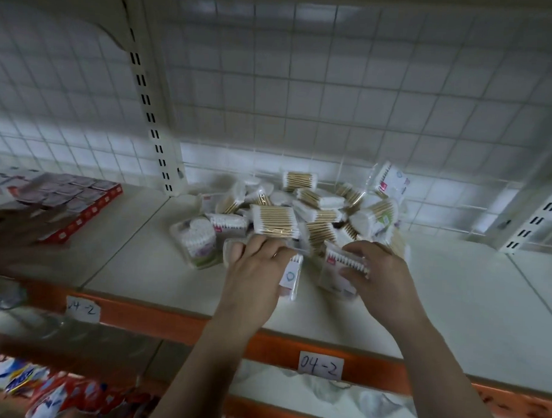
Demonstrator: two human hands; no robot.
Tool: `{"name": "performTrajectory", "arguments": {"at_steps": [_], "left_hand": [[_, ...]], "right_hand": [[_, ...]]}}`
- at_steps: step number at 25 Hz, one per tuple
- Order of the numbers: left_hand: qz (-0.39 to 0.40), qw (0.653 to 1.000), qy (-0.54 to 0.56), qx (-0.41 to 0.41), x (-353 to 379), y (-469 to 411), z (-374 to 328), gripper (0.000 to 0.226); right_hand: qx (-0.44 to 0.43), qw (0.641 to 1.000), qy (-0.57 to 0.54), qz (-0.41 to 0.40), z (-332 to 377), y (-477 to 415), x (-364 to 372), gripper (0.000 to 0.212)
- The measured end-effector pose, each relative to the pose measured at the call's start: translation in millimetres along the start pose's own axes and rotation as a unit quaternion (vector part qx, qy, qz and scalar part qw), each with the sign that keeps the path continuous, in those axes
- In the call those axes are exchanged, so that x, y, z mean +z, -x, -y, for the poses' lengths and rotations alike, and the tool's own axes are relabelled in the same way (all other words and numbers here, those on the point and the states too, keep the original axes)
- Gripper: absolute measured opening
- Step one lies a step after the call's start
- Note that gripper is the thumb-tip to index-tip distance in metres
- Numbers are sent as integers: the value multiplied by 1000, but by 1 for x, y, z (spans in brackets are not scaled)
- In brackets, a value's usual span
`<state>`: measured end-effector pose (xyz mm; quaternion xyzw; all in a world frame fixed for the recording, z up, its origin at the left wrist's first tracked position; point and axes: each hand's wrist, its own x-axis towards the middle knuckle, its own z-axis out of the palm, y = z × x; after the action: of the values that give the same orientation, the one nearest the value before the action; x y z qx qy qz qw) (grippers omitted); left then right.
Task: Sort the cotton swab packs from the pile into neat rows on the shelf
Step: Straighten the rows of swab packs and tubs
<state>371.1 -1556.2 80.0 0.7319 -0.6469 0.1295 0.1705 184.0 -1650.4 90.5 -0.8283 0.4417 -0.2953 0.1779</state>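
Both forearms reach in over the orange front rail [158,317] of the shelf [453,293], just above a handwritten tag [321,365] reading 04-2. The right hand [379,272] grips a white-stemmed pack [344,264], fingers over its top edge and thumb against its side. It looks lifted at the near end, probably so it comes free of the heap without dragging others along.

The left hand [253,270] lies palm down over a labelled pack [291,278] that pokes out from beneath it. I cannot tell whether it is gripping that pack or only pinning it flat. Its fingertips reach the foot of the pile [299,209].

That pile sits mid-shelf against the wire grid back [334,101]. The packs lie at all angles, some with wooden stems and some white, and no row has been started. The bare shelf in front and to the right seems the natural place for rows.

To the left, a red tray [80,214] of small goods sits on the neighbouring bay.
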Motion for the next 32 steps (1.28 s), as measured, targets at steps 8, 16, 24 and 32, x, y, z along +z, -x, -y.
{"name": "performTrajectory", "arguments": {"at_steps": [8,16,24,32], "left_hand": [[0,1000,27,8,-5,-1,-4,49],[-34,987,139,70,-8,0,-45,35],[-59,968,181,165,-9,-16,-161,37],[-75,946,196,249,3,-7,-359,36]], "right_hand": [[28,999,6,-47,-11,29,-13,41],[47,992,-12,-113,-31,65,-51,28],[68,980,28,-186,-84,123,-136,22],[119,960,80,-242,-187,224,-270,22]]}}
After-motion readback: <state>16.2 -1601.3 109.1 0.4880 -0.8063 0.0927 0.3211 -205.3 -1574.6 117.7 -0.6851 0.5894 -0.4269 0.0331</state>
